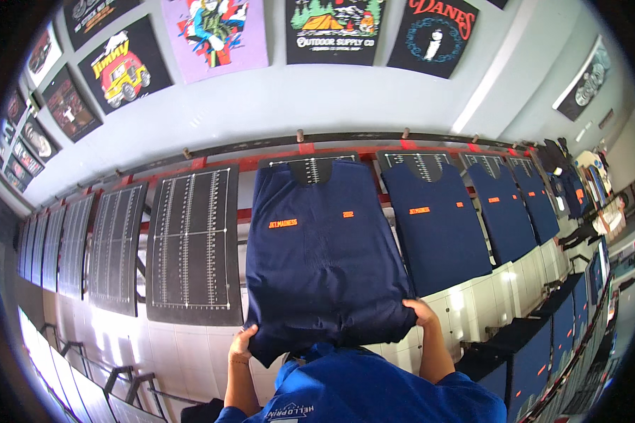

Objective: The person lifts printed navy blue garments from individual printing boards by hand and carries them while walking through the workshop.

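A navy shirt panel (324, 261) with small orange print on its chest lies over a dark printing board in front of me. Its neck cutout leaves the board's white ruler marks (314, 169) showing at the far end. My left hand (243, 341) grips the near left corner of the fabric, fingers closed on it. At the near right corner my right hand (422, 311) pinches the cloth as well. Between my hands the lower edge is bunched and lifted toward my body.
Bare black boards with white ruler grids (190, 247) run off to the left. More navy printed panels (441, 233) lie on boards to the right, others (536, 352) on a rack at lower right. A dark rail (247, 144) runs behind; a person (609, 220) stands far right.
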{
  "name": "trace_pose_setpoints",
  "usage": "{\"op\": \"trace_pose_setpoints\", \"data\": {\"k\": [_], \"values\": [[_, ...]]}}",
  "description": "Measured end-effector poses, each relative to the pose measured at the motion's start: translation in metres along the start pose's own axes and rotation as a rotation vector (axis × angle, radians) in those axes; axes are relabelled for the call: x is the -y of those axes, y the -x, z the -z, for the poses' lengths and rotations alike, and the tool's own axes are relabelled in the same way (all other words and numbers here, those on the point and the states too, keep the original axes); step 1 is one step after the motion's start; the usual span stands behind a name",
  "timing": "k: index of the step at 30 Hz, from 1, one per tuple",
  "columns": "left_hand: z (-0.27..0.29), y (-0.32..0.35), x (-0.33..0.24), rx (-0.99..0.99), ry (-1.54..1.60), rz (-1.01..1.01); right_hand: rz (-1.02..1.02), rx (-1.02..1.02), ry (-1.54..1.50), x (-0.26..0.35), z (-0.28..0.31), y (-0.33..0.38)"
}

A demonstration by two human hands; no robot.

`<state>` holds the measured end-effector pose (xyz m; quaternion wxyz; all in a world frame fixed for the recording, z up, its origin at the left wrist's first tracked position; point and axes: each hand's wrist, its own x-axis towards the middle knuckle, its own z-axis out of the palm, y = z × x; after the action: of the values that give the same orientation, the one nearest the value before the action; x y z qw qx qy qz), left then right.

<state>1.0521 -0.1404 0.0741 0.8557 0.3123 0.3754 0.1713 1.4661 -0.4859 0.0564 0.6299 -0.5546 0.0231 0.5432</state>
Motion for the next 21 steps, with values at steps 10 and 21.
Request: {"op": "trace_pose_setpoints", "data": {"k": [10,21], "values": [[-0.209,-0.049,-0.293,0.159,0.142,-0.703,0.799,0.132,-0.438,0.272,-0.157,0.011],[-0.388,0.046,-0.376,0.135,-0.164,-1.470,1.478,-0.052,-0.287,0.444,-0.062,0.165]]}}
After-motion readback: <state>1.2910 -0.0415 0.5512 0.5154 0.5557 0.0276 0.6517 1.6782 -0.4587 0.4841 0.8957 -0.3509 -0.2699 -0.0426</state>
